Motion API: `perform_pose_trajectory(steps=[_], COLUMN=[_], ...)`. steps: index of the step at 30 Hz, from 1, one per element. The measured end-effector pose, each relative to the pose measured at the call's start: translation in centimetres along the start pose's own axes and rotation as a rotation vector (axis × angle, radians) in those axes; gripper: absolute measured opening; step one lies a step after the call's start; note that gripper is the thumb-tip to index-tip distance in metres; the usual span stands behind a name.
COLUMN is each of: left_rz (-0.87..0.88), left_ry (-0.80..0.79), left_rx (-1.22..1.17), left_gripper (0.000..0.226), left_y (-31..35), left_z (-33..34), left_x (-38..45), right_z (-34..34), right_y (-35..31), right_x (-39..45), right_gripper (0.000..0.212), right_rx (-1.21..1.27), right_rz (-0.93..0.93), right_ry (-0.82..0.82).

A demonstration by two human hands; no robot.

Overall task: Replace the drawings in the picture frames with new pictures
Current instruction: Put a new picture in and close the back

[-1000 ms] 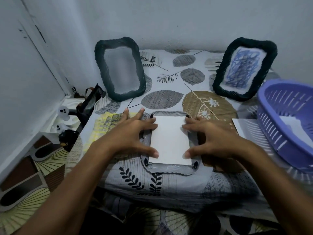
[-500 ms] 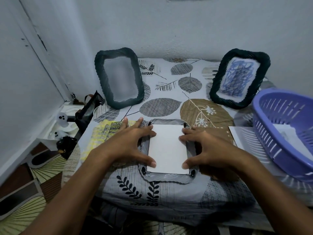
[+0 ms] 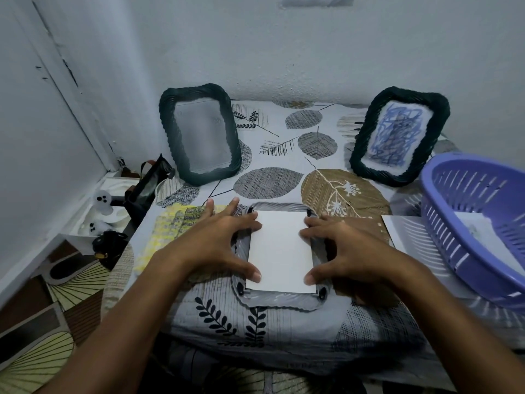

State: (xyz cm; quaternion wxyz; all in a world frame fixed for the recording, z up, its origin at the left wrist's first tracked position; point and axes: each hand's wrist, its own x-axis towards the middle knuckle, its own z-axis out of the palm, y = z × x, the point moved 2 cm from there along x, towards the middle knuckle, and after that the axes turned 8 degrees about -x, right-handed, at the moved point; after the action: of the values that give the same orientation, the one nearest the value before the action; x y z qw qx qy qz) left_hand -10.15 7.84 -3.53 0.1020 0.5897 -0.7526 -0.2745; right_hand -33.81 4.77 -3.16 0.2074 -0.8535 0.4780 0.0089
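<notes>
A picture frame [image 3: 279, 303] lies face down on the leaf-patterned bedsheet, with a white sheet [image 3: 281, 251] set in its back opening. My left hand [image 3: 218, 243] presses fingertips and thumb on the sheet's left edge. My right hand [image 3: 346, 245] presses the right edge the same way. Two dark woven frames lean on the wall: the left frame [image 3: 167, 132] shows a grey blank picture, the right frame [image 3: 360, 146] a blue scribble drawing. A yellow drawing [image 3: 170, 231] lies under my left hand, and a brown backing board [image 3: 366, 226] under my right.
A purple slotted basket [image 3: 454, 231] with paper [image 3: 483, 231] inside stands at the right, over another white sheet [image 3: 403, 234]. At the left bed edge sit a dark bag [image 3: 147, 186] and a white tray [image 3: 113, 194] on the floor. Walls close off the back and left.
Both hands stay spread on the white sheet's edges. The view has tilted up a little, so everything sits lower in the picture.
</notes>
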Motion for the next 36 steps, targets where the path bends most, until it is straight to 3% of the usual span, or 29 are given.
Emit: perform_pose_trajectory(steps=[11,36], left_rz=[0.089,0.093], left_ry=[-0.003,0.012], left_rx=[0.063,0.074], left_gripper=[0.127,0.125], left_y=[-1.2,-1.1], left_z=[0.2,-0.1], left_x=[0.9,0.7], right_z=[0.0,0.1], right_y=[0.1,0.3], right_x=[0.0,0.1], right_gripper=[0.095,0.094], right_rx=[-0.005,0.007], right_rz=[-0.014,-0.022], right_ry=[-0.008,0.006])
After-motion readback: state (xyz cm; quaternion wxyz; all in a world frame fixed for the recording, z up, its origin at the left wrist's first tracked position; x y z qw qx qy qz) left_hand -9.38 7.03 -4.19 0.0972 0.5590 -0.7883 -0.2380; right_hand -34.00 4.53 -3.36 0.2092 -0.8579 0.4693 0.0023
